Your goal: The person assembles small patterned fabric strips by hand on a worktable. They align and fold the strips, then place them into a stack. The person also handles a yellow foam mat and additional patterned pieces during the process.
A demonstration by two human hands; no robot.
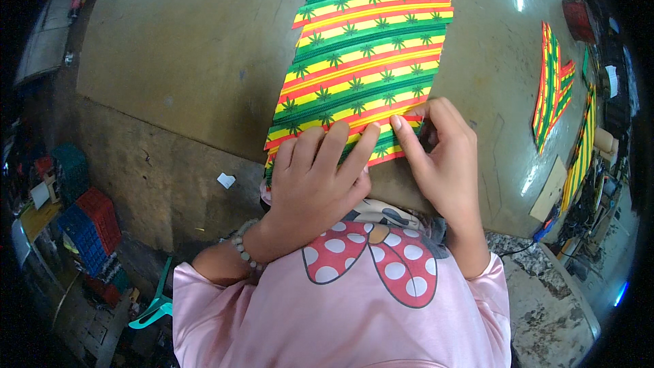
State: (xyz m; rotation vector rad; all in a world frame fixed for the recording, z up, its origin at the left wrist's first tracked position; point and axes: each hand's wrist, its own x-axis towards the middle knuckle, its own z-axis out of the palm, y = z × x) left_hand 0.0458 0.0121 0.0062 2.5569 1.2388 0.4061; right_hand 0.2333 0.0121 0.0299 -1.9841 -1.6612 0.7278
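Observation:
A long row of overlapping strips (368, 48), striped red, yellow and green with dark leaf prints, runs up the table in front of me. Whether they are cloth or another thin sheet I cannot tell. My left hand (320, 174) lies flat with its fingers spread over the near left end of the row. At the near right corner, my right hand (446, 157) pinches the edge of the nearest strip (390, 144) between thumb and fingers. The curled fingertips are partly hidden behind that edge.
The brown table (184, 41) spreads out on both sides. More striped pieces (550, 88) lie to the right, near a pale flat board (549, 189). A white scrap (226, 180) sits at left. Plastic crates (95, 215) stand at the far left, beyond a turquoise stool (155, 308).

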